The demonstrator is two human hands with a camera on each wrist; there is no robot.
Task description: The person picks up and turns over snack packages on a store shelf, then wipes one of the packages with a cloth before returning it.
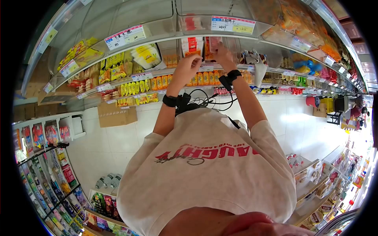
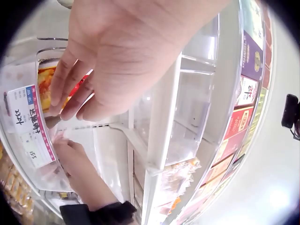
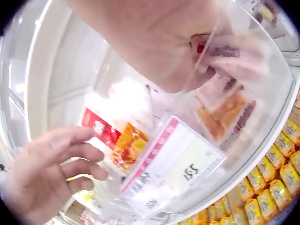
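In the head view my right hand reaches into a clear plastic bin and pinches a small pinkish snack packet. Through the bin's clear front, the right wrist view shows those fingers curled at the packet's edge, above a packet with an orange-brown food picture. My left hand hovers at the front of the neighbouring compartment, its fingers loosely bent around nothing. Close to those fingertips are a red-and-white packet and an orange printed packet.
A handwritten price label is fixed on the bin front. Yellow packets fill a bin to the left, and orange packets line the shelf below. A cardboard box sits on the floor. Black cables hang between the forearms.
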